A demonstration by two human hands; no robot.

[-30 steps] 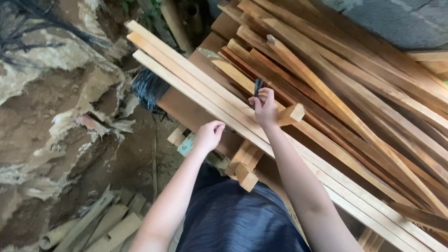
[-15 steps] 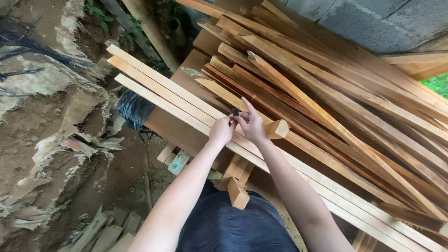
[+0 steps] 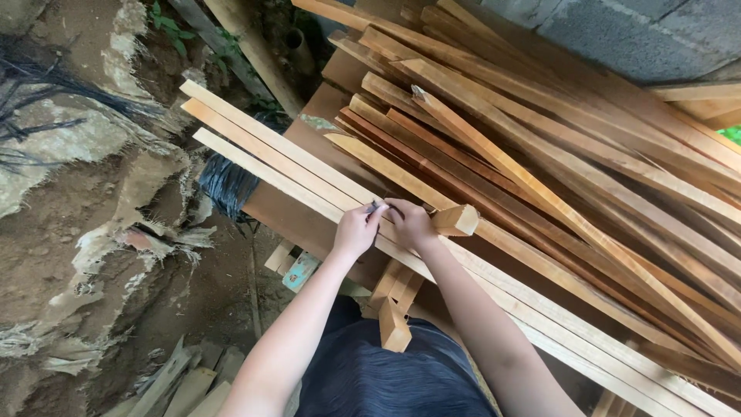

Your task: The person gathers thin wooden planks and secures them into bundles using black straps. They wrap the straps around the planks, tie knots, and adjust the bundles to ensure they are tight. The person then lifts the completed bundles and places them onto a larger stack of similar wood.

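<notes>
Over pale slats point(image 3: 278, 158), left hand point(image 3: 355, 230) and right hand point(image 3: 411, 224) pinch a small dark object point(image 3: 376, 207)

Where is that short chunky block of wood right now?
In the head view the short wood block lies on the long pale strips, just right of the right hand, near the middle of the picture.

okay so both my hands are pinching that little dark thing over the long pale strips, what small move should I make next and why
Probably steady the small dark piece down against the pale strip before doing more. Your left hand and right hand meet fingertip to fingertip on it, directly over the strip. What the piece is, is too small to tell.
</notes>
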